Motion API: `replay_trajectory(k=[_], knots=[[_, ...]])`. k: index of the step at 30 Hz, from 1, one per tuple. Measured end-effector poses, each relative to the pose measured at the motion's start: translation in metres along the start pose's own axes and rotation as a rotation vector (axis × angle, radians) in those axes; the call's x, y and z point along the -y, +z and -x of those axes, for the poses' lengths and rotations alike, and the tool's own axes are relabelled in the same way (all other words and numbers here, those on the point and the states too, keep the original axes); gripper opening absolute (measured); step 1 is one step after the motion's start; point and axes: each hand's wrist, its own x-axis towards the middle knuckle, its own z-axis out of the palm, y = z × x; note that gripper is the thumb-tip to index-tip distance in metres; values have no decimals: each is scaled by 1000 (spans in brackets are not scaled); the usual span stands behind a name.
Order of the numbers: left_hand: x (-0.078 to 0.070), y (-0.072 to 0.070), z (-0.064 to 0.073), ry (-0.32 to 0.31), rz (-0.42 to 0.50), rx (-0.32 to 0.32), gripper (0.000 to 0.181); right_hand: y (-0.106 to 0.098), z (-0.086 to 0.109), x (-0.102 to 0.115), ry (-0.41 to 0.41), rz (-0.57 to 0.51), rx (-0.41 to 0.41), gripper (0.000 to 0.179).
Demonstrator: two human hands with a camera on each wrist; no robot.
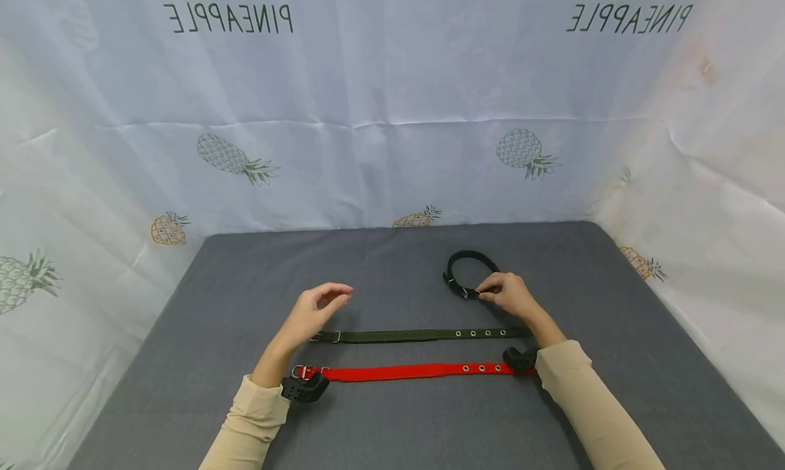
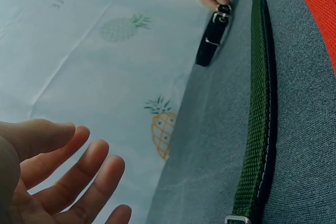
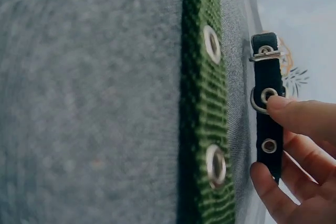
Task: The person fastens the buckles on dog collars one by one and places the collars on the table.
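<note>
A black collar [image 1: 472,253], buckled into a loop, stands on its edge at the back right of the table. My right hand [image 1: 509,294] pinches it near the buckle; in the right wrist view the thumb lies over the black strap [image 3: 269,124] by a metal eyelet, fingers behind. My left hand [image 1: 315,315] hovers above the left end of a green collar [image 1: 392,336], fingers loosely bent and nothing in them. The green collar lies stretched out flat, its buckle at the left and eyelets at the right. Nearer me, a red collar [image 1: 392,372] lies parallel to it.
The grey tabletop [image 1: 380,429] has rounded far corners. A white curtain [image 1: 392,82] with pineapple prints hangs behind it and along both sides. Black wrist cameras, one on the left wrist [image 1: 305,388] and one on the right [image 1: 520,359], overlap the red collar's ends.
</note>
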Motion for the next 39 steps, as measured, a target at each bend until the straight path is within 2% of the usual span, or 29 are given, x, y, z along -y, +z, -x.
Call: replay_trajectory(k=[7, 12, 16, 24, 30, 39], knots=[[5, -5, 1, -26, 17, -18, 31, -5, 4, 2, 28, -30, 25, 10], [10, -11, 3, -28, -1, -27, 32, -15, 16, 1, 36, -126, 33, 16], [13, -16, 5, -44, -33, -14, 34, -24, 28, -2, 52, -175, 57, 21], [24, -27, 12, -13, -135, 10, 28, -37, 48, -13, 107, -172, 113, 27], [33, -32, 18, -37, -179, 38, 27, -43, 61, -23, 150, -178, 154, 31], [46, -38, 22, -35, -262, 107, 32, -47, 72, -31, 139, -204, 183, 33]])
